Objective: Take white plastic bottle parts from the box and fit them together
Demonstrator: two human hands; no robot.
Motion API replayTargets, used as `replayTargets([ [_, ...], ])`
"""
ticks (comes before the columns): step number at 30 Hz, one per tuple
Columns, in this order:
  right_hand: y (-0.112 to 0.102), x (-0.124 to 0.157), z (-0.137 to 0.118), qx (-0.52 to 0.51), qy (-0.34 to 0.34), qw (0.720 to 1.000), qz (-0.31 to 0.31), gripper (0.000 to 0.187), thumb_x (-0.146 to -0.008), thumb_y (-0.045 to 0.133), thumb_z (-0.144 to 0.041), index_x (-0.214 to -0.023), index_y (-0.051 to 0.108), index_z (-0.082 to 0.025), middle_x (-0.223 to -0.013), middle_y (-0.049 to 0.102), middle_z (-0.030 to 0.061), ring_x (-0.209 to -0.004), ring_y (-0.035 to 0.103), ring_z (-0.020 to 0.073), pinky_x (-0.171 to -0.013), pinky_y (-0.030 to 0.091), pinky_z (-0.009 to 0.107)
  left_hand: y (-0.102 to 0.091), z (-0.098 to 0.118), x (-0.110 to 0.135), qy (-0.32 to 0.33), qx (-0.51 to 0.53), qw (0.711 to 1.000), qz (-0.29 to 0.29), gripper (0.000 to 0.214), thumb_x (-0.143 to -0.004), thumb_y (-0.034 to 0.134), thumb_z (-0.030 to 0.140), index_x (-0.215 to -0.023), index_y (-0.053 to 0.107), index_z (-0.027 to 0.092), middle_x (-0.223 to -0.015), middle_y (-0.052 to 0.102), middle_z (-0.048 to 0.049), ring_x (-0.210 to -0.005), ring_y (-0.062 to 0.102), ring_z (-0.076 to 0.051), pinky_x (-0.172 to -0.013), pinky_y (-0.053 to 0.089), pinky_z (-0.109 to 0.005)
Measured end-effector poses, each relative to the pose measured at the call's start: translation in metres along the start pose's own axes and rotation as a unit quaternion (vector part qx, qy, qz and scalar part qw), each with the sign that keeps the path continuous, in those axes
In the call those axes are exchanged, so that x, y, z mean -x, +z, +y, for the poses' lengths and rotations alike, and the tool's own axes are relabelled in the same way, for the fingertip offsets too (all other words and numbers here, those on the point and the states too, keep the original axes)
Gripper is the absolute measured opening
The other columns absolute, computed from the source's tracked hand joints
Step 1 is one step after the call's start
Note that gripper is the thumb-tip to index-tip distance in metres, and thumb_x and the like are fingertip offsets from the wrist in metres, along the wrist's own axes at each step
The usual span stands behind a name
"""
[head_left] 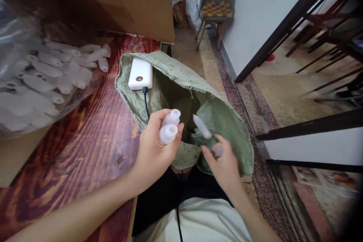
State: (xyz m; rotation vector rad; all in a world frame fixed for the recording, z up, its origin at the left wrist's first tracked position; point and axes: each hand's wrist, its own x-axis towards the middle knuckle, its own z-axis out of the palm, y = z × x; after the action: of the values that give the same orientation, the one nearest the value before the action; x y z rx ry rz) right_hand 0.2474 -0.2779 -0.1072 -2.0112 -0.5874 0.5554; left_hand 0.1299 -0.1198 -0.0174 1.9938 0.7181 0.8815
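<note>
We hold two small white bottles (169, 126) in the left hand (154, 151), fingers curled around them, open necks pointing up and away from us. The bottles lie side by side, touching, their long axes running from the palm toward the far right.

A third white bottle (202, 126) sits just beside the right hand (224, 164), above its fingertips, its long axis tilted from lower right to upper left. It is blurred, and we cannot tell whether the fingers pinch it or whether it is free of them. The right hand itself is loosely curled, palm down, with the forearm entering from the lower right.

Both hands are positioned over the open mouth of the green woven sack (227, 121), which lies between them and the floor. The right hand is the nearer one to the sack opening.

A white power bank (140, 73) with a black cable (146, 102) rests on the sack's far edge. To the left, on the wooden table (93, 136), a clear bag of bottles (42, 79) lies well apart.
</note>
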Motion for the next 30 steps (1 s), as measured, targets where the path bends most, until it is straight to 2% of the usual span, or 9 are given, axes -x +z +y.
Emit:
replayTargets([
  [5,0.007,0.02,0.012,-0.11,0.067,0.99,-0.061,0.027,-0.099,0.042,-0.044,-0.113,0.037,-0.021,-0.087,0.056,0.0003,-0.046,0.046,0.0096,-0.044,0.042,0.025,0.001,-0.004,-0.006,-0.041,0.009,0.998,-0.051,0.022,-0.089,0.062,0.028,-0.109,0.056,0.019,-0.095,0.063,-0.0007,-0.082,0.061,-0.015,-0.071,0.047,-0.023],
  [9,-0.003,0.026,0.01,-0.156,0.088,0.979,-0.093,0.035,-0.099,0.043,-0.053,-0.094,0.049,-0.019,-0.065,0.05,-0.0049,-0.037,0.036,0.0069,-0.037,0.035,0.022,0.003,-0.003,-0.006,-0.067,0.032,0.989,-0.131,0.022,-0.088,0.064,0.031,-0.105,0.063,0.018,-0.099,0.067,-0.0029,-0.086,0.063,-0.017,-0.077,0.047,-0.026],
  [11,-0.013,0.026,-0.001,-0.159,0.074,0.98,-0.09,0.04,-0.095,0.052,-0.056,-0.102,0.057,-0.018,-0.058,0.046,-0.0067,-0.038,0.038,0.008,-0.038,0.036,0.022,0.004,0.0,-0.005,-0.064,0.037,0.983,-0.167,0.019,-0.089,0.064,0.034,-0.099,0.065,0.018,-0.093,0.068,-0.0011,-0.082,0.063,-0.015,-0.073,0.046,-0.024],
  [14,-0.027,0.023,-0.026,-0.115,-0.025,0.989,-0.094,0.036,-0.097,0.054,-0.046,-0.127,0.057,-0.026,-0.076,0.058,-0.0022,-0.048,0.049,0.0083,-0.045,0.041,0.021,0.003,0.004,-0.004,-0.066,0.026,0.972,-0.224,0.023,-0.091,0.062,0.039,-0.086,0.066,0.017,-0.078,0.066,0.0022,-0.068,0.06,-0.011,-0.061,0.044,-0.02],
  [17,-0.032,0.021,-0.05,-0.03,-0.165,0.979,-0.117,0.034,-0.101,0.045,-0.028,-0.133,0.052,-0.035,-0.104,0.062,0.0012,-0.074,0.063,0.0101,-0.06,0.048,0.02,0.002,0.005,-0.003,-0.06,0.006,0.965,-0.254,0.029,-0.092,0.059,0.04,-0.077,0.065,0.016,-0.066,0.06,0.0037,-0.058,0.053,-0.008,-0.052,0.038,-0.019],
  [22,-0.035,0.018,-0.059,0.032,-0.225,0.969,-0.095,0.024,-0.096,0.053,-0.019,-0.118,0.051,-0.029,-0.099,0.065,-0.0016,-0.065,0.06,0.0081,-0.062,0.05,0.019,0.0,0.006,-0.003,-0.051,0.007,0.956,-0.287,0.031,-0.093,0.055,0.038,-0.073,0.059,0.015,-0.059,0.053,0.0053,-0.052,0.047,-0.007,-0.046,0.033,-0.018],
  [25,-0.043,0.018,-0.057,0.105,-0.317,0.937,-0.107,0.026,-0.096,0.052,-0.015,-0.119,0.054,-0.026,-0.115,0.063,0.0018,-0.094,0.064,0.0109,-0.081,0.051,0.02,-0.001,0.006,-0.002,-0.061,0.02,0.953,-0.297,0.014,-0.092,0.055,0.029,-0.085,0.058,0.017,-0.062,0.055,0.0079,-0.053,0.048,-0.006,-0.047,0.034,-0.015],
  [27,-0.048,0.02,-0.056,0.159,-0.369,0.909,-0.113,0.032,-0.098,0.049,-0.012,-0.127,0.052,-0.025,-0.121,0.063,0.0035,-0.113,0.06,0.0125,-0.092,0.047,0.022,-0.001,0.005,-0.002,-0.067,0.029,0.95,-0.304,0.004,-0.089,0.056,0.023,-0.089,0.057,0.019,-0.063,0.055,0.0093,-0.053,0.049,-0.005,-0.047,0.034,-0.014],
  [30,-0.049,0.022,-0.057,0.19,-0.39,0.894,-0.114,0.031,-0.101,0.047,-0.017,-0.131,0.049,-0.024,-0.123,0.063,0.0047,-0.113,0.06,0.013,-0.088,0.047,0.022,-0.002,0.006,-0.002,-0.07,0.045,0.946,-0.315,0.005,-0.084,0.054,0.015,-0.084,0.055,0.02,-0.065,0.054,0.0095,-0.057,0.049,-0.005,-0.051,0.035,-0.014],
])
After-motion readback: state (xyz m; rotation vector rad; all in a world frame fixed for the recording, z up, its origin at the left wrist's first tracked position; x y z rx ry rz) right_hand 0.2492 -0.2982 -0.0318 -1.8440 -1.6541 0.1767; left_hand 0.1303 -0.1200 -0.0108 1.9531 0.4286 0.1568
